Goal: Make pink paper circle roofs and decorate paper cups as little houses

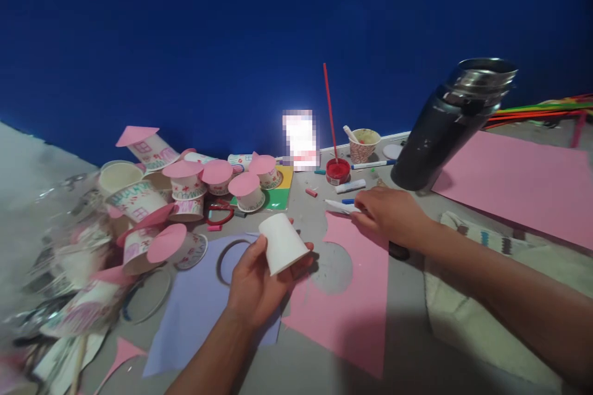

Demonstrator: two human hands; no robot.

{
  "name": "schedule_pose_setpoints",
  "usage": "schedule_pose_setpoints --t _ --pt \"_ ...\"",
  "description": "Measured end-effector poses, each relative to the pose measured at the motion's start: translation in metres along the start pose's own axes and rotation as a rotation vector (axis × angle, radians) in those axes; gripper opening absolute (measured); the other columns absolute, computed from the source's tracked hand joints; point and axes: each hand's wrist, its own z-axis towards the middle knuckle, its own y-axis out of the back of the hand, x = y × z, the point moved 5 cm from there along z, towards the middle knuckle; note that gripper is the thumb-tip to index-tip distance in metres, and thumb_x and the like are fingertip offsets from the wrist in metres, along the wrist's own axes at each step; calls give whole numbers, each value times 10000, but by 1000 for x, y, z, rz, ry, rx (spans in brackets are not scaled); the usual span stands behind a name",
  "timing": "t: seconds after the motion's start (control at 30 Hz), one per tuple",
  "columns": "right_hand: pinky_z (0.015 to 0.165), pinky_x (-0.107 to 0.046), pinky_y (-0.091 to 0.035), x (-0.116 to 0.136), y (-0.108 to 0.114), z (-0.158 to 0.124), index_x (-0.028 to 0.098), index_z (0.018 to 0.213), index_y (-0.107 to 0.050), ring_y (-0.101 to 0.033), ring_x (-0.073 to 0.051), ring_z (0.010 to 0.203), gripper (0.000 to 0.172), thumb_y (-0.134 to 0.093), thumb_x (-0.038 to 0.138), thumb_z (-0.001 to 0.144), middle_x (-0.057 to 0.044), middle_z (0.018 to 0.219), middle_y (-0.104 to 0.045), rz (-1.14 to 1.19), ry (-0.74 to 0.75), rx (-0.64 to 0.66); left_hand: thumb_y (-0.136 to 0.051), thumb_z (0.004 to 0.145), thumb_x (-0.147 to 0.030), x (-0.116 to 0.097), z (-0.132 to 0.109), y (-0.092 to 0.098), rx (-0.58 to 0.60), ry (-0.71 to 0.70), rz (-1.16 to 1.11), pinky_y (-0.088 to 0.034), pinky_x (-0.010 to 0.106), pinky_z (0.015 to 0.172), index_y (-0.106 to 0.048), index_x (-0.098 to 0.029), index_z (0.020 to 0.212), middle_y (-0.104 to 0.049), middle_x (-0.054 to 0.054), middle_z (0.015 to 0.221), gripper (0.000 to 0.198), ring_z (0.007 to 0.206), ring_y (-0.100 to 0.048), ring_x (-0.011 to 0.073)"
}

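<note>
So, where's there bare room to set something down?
A strip of grey table lies bare between the cut pink sheet and the cream cloth; a smaller patch sits between that sheet and the green-yellow sheet, beyond the left hand. The left is crowded with decorated cups.

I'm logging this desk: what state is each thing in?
White cup: visible side plain, in left hand
Flask: lid off
Red pot: open, stick standing in it
Patterned cup: upright, open
Near pink sheet: cut, round hole
Purple sheet: partly covered
Decorated cups: many pink-topped
</note>
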Motion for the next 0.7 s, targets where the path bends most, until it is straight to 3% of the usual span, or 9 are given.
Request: schedule_pose_setpoints --t 0.07,0.13,0.27,0.37,0.43,0.5,0.63,0.7 --pt "623 -294 -441 2 5 -3 198 1151 -675 -661 -197 702 257 -598 289 923 -25 780 -734 235 -26 10 -596 943 -386 1 0 -1 -23 -8 18 -593 501 860 -546 -122 1393 -777 154 997 524 903 -769 343" --pt "560 -273 -432 3 7 -6 231 1292 -631 -589 -148 555 382 -587 308 921 27 704 -715 648 -70 59 -570 960 -397 3 0 0 -44 8 32 -601 486 827 -553 -118 1369 -772 145 969 495 869 -771 331" --pt "546 -272 -438 0 10 -12 233 1122 -760 -598 -143 598 316 -666 347 843 -17 769 -750 1341 -172 99 -544 958 -384 3 1 0 -33 28 44 -605 494 809 -609 -83 1257 -760 191 1051 429 918 -762 351" --pt "526 -270 -430 3 16 -13 232 1065 -785 -576 -145 620 382 -726 288 692 -38 791 -732 1687 -114 164 -574 937 -405 1 1 -1 7 4 31 -610 480 779 -648 -99 1193 -763 177 1040 407 909 -759 345" --pt "534 -263 -437 7 24 -14 260 1129 -767 -560 -140 656 498 -775 243 632 -26 832 -708 1776 -59 173 -585 933 -419 1 0 -1 7 0 23 -612 455 745 -663 -114 1166 -767 151 967 391 871 -760 329" --pt "552 -256 -444 11 32 -15 284 1142 -755 -548 -134 686 515 -837 219 638 -7 834 -678 1762 -68 91 -567 945 -420 2 -1 -1 -10 10 23 -613 440 719 -668 -117 1152 -765 140 917 381 840 -760 318" --pt "491 -231 -374 31 45 -23 260 1001 -769 -472 -103 584 226 -821 373 813 19 680 -619 1724 -111 -112 -492 976 -384 5 -2 -4 -25 19 25 -614 465 738 -664 -102 1155 -764 161 934 375 852 -760 328" --pt "482 -234 -371 47 46 -29 263 1009 -771 -476 -97 559 221 -772 441 876 10 690 -653 1703 -88 -147 -455 990 -382 5 -4 -8 -15 26 25 -611 491 770 -661 -86 1162 -761 183 970 400 886 -758 342"
